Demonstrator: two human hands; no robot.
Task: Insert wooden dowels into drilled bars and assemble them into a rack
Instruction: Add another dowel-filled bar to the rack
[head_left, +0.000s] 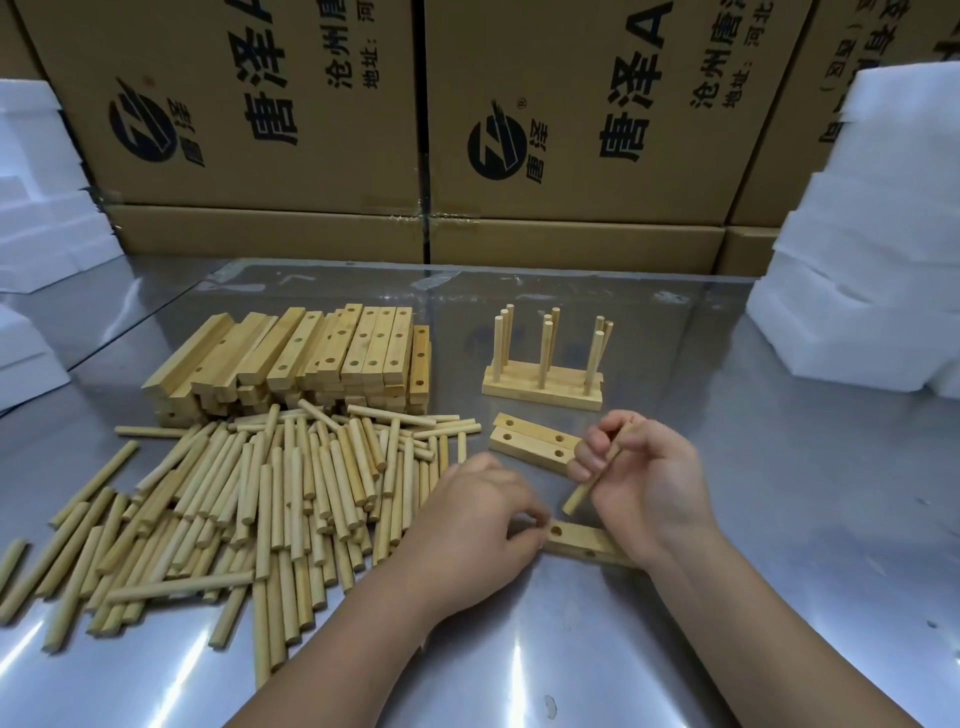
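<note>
A drilled wooden bar (579, 540) lies flat on the steel table (779, 493) in front of me. My left hand (478, 525) pinches its left end with closed fingers. My right hand (641, 473) grips a wooden dowel (584, 491), tilted, its lower end hanging just above the bar. Two more drilled bars (535, 441) lie side by side behind my hands. Further back stands a finished group of bars with upright dowels (543, 364). A heap of loose dowels (249, 499) covers the table on the left, with a stack of drilled bars (311, 358) behind it.
Large printed cardboard boxes (467, 130) form a wall along the back of the table. White foam blocks (872, 234) are piled at the right, and more foam (41, 218) sits at the left.
</note>
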